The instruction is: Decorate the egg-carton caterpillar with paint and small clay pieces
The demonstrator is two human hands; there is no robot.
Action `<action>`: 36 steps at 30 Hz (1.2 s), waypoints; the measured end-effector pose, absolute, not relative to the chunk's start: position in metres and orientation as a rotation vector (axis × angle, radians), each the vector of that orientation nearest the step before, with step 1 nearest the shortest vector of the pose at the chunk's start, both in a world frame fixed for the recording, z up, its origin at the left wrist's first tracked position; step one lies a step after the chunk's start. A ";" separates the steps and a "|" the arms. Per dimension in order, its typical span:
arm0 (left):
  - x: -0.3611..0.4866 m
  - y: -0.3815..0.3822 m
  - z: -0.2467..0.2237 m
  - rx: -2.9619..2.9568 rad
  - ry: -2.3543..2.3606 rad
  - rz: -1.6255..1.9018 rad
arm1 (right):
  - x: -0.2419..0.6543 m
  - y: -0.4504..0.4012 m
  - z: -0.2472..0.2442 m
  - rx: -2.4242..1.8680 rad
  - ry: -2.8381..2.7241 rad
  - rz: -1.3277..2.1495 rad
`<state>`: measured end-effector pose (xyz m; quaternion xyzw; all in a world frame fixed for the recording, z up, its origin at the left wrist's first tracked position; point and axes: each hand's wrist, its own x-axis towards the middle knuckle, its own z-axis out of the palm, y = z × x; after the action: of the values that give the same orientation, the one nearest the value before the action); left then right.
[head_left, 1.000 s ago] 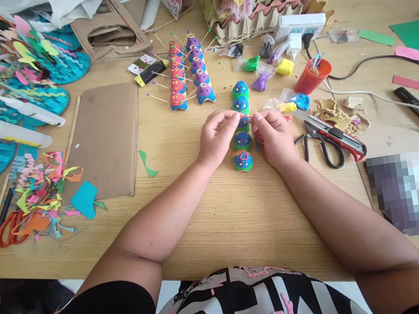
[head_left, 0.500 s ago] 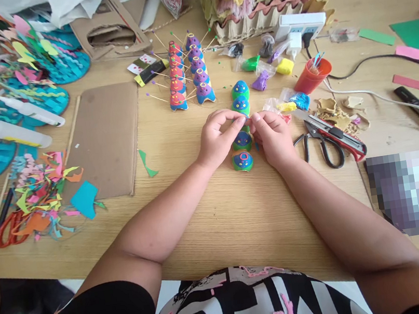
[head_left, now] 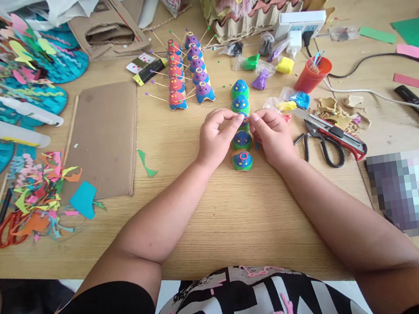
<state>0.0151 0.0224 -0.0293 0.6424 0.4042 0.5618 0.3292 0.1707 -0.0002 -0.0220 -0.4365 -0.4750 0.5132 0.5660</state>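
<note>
Thumb and forefinger of my left hand (head_left: pixel 217 136) are pinched together above a row of blue-and-green egg-carton humps (head_left: pixel 242 160). Facing it, my right hand (head_left: pixel 272 133) is pinched too, its fingertips almost touching the left ones. Between them shows a tiny bit of red clay (head_left: pixel 246 119), mostly covered by the fingers. The humps carry small eyes, and the nearest one has a red ring on it. My hands partly hide the middle of the row. Behind to the left stand a red-and-blue row (head_left: pixel 177 98) and a purple-and-blue row (head_left: pixel 204 91) with thin pin-tipped sticks.
Scissors (head_left: pixel 327 152) and a box cutter (head_left: pixel 338 135) lie right of my hands. An orange cup (head_left: pixel 312 74), bagged clay (head_left: pixel 284 65) and a power strip (head_left: pixel 300 23) are beyond. Left are cardboard (head_left: pixel 107 141) and paper scraps (head_left: pixel 48 197); egg trays (head_left: pixel 260 21) are stacked behind.
My hands stay pinched together over the row, with only a slight shift of the fingertips. The view has moved very little, and nothing on the table has visibly moved.
</note>
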 end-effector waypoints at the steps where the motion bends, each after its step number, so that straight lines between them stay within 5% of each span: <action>1: 0.015 0.023 -0.029 1.678 1.061 1.469 | 0.171 0.000 -0.023 -1.033 -1.124 1.202; 36: 0.015 0.020 -0.026 1.740 1.075 1.438 | 0.171 -0.002 -0.017 -1.030 -1.159 1.212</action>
<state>0.0146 0.0200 -0.0258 0.6604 0.4079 0.5459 0.3153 0.1706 -0.0023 -0.0168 -0.4358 -0.4905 0.5130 0.5535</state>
